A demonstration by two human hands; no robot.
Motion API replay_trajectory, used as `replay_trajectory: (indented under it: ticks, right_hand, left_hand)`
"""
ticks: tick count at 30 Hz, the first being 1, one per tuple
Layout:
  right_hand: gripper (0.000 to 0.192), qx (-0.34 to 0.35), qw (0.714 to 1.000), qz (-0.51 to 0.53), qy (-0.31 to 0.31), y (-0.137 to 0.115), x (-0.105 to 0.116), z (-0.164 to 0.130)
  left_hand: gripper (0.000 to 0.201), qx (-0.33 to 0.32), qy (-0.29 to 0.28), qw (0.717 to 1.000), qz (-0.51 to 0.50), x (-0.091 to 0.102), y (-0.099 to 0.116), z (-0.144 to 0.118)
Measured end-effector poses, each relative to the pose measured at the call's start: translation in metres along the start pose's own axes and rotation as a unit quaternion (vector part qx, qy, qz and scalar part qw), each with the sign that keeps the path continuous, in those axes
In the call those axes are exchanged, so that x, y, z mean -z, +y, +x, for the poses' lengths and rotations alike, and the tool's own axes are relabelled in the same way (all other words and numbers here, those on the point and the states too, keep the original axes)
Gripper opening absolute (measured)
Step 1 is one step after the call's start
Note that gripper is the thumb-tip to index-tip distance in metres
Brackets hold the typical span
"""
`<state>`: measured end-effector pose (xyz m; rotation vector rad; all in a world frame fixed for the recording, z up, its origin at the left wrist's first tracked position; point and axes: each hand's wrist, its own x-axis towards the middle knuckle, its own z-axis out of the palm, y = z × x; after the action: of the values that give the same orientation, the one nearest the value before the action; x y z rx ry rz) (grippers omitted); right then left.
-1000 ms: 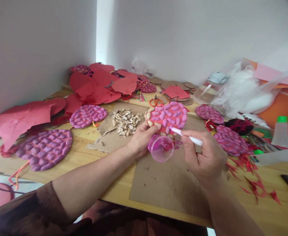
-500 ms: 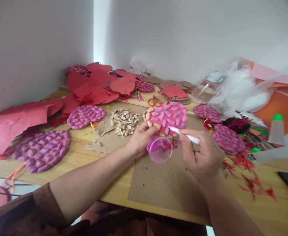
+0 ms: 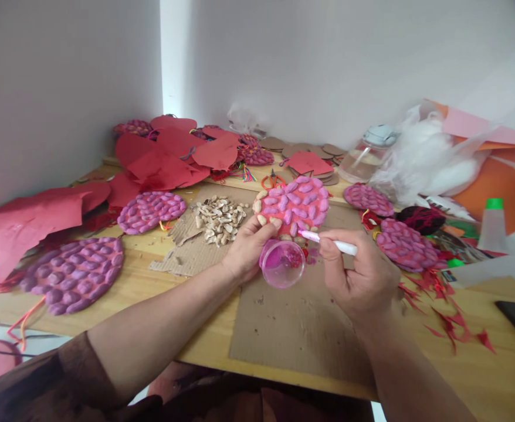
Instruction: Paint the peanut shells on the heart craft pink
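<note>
Head view: we look down on a craft bench (image 3: pixel 161 293) crowded with work.
Left hand (image 3: pixel 246 246): our grip pinches the lower edge of the shell disc (image 3: pixel 293 204), and it seems to pin the paint cup (image 3: pixel 283 264) beneath as well; held so, we judge, to keep both steady and tilted toward us.
Shell disc: lifted just above the bench, centre; red base, most shells pink, a few bare ones at its left and bottom rim.
Right hand (image 3: pixel 358 275): fingers pressed together on the white brush (image 3: pixel 330 241), whose pink tip sits just above the cup, at the disc's lower edge.
Paint cup: clear plastic, pink inside, mouth turned toward us.
Cardboard sheet (image 3: pixel 301 328): lies under the hands, likely to catch drips.
Bare shells (image 3: pixel 220 218): loose heap just left of the disc.
Finished discs (image 3: pixel 75 272): several, left and right of us.
Red paper (image 3: pixel 169 155): piled at the back left.
Scissors (image 3: pixel 273 179): behind the disc.
Glue bottle (image 3: pixel 493 225): green cap, far right.
Obstruction: red scraps (image 3: pixel 442 316) near our right wrist.
</note>
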<state>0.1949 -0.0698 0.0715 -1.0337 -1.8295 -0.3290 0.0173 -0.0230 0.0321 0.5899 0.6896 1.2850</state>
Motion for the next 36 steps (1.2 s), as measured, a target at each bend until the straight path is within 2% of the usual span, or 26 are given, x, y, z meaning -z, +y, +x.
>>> replay_trajectory:
  ticks: [7, 20, 24, 30, 36]
  right_hand:
    - [0.005, -0.009, 1.000, 0.005, 0.003, -0.0013, 0.0008, 0.0005]
    - [0.005, -0.008, 0.999, -0.030, 0.011, 0.0036, 0.0045, 0.0027]
    - [0.006, -0.012, 0.999, -0.031, 0.015, 0.0041, 0.0049, 0.0033]
    - [0.006, -0.035, 0.999, -0.014, -0.011, 0.0024, 0.0059, 0.0043]
    - [0.007, -0.050, 0.999, -0.014, 0.013, 0.0048, 0.0062, 0.0020]
  left_hand:
    - [0.038, -0.003, -0.013, 1.000, 0.004, 0.0004, -0.0014, -0.0001]
    - [0.035, 0.000, 0.021, 1.000, 0.006, 0.0007, 0.0004, 0.0022]
    - [0.037, -0.007, 0.014, 1.000, 0.010, 0.0016, -0.0002, 0.0025]
    - [0.036, -0.006, 0.003, 1.000, 0.015, 0.0047, -0.0019, 0.0030]
    - [0.033, -0.001, 0.018, 1.000, 0.018, 0.0061, -0.0028, 0.0056]
